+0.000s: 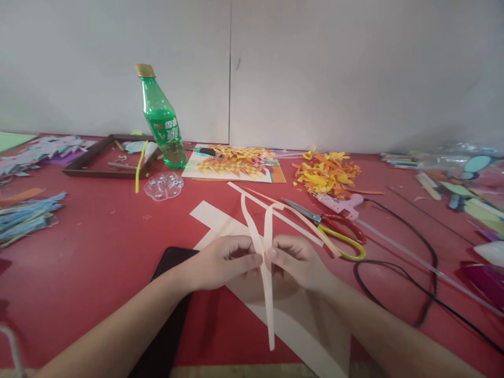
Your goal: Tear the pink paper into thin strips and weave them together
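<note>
Between my two hands is a pale paper strip [268, 304], bent so that two ends stand up and one tail hangs down. My left hand [224, 262] pinches it from the left, thumb against the fingers. From the right, my right hand [297, 262] pinches it at the same height. Below my hands lie pale paper sheets [291, 320]. Just beyond them are a thin cut paper strip [293, 223] and scissors [342, 239] with red and yellow handles. A dark phone-like slab [165, 325] lies partly under my left forearm.
A green bottle [163, 123] leans by a brown frame [94, 170] and a clear bead case [163, 186]. Orange and yellow paper scraps [328, 173] are piled beyond. A pink glue gun [342, 205] trails a black cord [427, 252] across the right. Blue strips [29, 220] lie left.
</note>
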Demonstrator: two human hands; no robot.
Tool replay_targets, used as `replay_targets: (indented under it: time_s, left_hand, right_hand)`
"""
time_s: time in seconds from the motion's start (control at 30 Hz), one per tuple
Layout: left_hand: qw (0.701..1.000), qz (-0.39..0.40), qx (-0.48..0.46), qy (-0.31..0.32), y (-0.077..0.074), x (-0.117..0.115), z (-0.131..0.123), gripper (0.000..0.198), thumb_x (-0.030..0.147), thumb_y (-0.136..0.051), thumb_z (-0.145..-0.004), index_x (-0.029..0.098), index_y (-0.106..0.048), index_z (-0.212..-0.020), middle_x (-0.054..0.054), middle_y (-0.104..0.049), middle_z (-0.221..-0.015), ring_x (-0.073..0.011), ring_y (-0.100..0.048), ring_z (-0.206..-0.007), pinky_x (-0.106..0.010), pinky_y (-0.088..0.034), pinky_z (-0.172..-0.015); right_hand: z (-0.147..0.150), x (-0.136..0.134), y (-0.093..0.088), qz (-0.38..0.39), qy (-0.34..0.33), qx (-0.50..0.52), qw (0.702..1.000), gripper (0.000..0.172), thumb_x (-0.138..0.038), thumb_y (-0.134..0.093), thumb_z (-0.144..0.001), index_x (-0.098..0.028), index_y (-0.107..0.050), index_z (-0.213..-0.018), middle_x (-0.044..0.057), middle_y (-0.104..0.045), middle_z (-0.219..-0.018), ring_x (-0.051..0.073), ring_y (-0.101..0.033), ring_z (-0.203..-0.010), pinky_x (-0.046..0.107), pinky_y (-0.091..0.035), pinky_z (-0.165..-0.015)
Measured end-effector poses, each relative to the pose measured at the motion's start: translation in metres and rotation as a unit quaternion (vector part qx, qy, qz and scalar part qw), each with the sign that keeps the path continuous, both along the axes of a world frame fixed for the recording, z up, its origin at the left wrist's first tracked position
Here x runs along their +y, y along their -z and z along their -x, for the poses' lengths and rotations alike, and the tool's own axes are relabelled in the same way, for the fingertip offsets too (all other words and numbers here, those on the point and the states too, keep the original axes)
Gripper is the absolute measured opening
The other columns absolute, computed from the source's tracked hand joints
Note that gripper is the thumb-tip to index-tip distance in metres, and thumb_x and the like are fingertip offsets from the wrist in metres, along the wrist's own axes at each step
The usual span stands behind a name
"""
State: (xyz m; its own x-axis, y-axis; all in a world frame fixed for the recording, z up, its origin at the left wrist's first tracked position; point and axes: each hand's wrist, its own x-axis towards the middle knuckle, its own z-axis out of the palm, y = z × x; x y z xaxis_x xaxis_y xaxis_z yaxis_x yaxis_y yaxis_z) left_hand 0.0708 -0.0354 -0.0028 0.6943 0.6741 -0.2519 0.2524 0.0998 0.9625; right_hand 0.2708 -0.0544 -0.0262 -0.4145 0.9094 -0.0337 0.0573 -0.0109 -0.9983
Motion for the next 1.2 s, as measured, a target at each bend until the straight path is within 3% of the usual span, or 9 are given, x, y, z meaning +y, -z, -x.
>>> replay_targets:
  time_s: [0.27, 0.5, 0.7, 0.87, 1.07, 1.2]
  left_hand:
    - [1.0, -0.028, -0.005, -0.007, 0.0013, 0.0006, 0.0, 0.03, 0.043, -0.055, -0.086, 0.013, -0.06, -0.085, 0.002, -0.053, -0.069, -0.0095, -0.048, -0.063, -0.022, -0.036, -0.057]
    - [0.999, -0.013, -0.037, -0.031, -0.003, 0.0018, -0.0014, 0.022, 0.033, -0.055, -0.087, 0.014, -0.058, -0.077, 0.003, -0.052, -0.068, -0.0079, -0.046, -0.061, -0.021, -0.036, -0.058]
    - [0.998, 0.015, -0.045, -0.035, -0.0059, 0.0005, -0.002, 0.026, 0.036, -0.055, -0.087, 0.014, -0.057, -0.074, 0.004, -0.054, -0.065, -0.0064, -0.046, -0.057, -0.019, -0.038, -0.057]
    - [0.997, 0.034, -0.057, 0.027, -0.0038, -0.0004, -0.0011, 0.02, 0.034, -0.056, -0.087, 0.014, -0.062, -0.086, 0.0, -0.061, -0.078, -0.008, -0.053, -0.066, -0.02, -0.042, -0.062]
    - [1.0, 0.004, -0.017, -0.004, -0.0004, 0.0, -0.0004, 0.027, 0.04, -0.059, -0.084, 0.013, -0.059, -0.08, 0.0, -0.059, -0.072, -0.0107, -0.053, -0.065, -0.023, -0.041, -0.06]
    - [1.0, -0.013, -0.003, -0.009, -0.0019, 0.0005, -0.0012, 0.026, 0.038, -0.061, -0.082, 0.013, -0.059, -0.077, 0.002, -0.055, -0.067, -0.0102, -0.05, -0.062, -0.022, -0.037, -0.057]
  right_hand:
    - [0.0005, -0.0006, -0.0022, -0.024, -0.012, -0.022, 0.999, 0.032, -0.04, -0.061, -0.084, -0.015, -0.06, -0.064, 0.001, -0.06, -0.059, 0.009, -0.05, -0.051, 0.02, -0.038, -0.048]
    - [-0.0003, -0.0001, 0.0032, -0.031, 0.026, -0.016, 0.999, 0.03, -0.038, -0.061, -0.084, -0.015, -0.059, -0.065, 0.0, -0.059, -0.06, 0.008, -0.049, -0.051, 0.02, -0.037, -0.048]
    - [0.0008, 0.0008, 0.0023, -0.042, 0.041, 0.002, 0.998, 0.028, -0.036, -0.061, -0.085, -0.016, -0.058, -0.064, -0.003, -0.055, -0.056, 0.007, -0.045, -0.048, 0.019, -0.034, -0.045]
    - [0.001, 0.0004, -0.0004, -0.028, 0.022, -0.01, 0.999, 0.032, -0.041, -0.061, -0.084, -0.016, -0.058, -0.064, -0.001, -0.056, -0.054, 0.008, -0.044, -0.047, 0.02, -0.033, -0.044]
    - [0.0023, 0.0, -0.0035, -0.013, -0.032, -0.006, 0.999, 0.032, -0.041, -0.063, -0.082, -0.015, -0.058, -0.064, 0.0, -0.059, -0.059, 0.008, -0.043, -0.049, 0.02, -0.032, -0.045]
    - [0.0022, 0.0004, -0.0049, -0.023, -0.013, -0.021, 0.999, 0.033, -0.039, -0.066, -0.08, -0.015, -0.057, -0.06, -0.002, -0.054, -0.056, 0.008, -0.042, -0.049, 0.021, -0.03, -0.046]
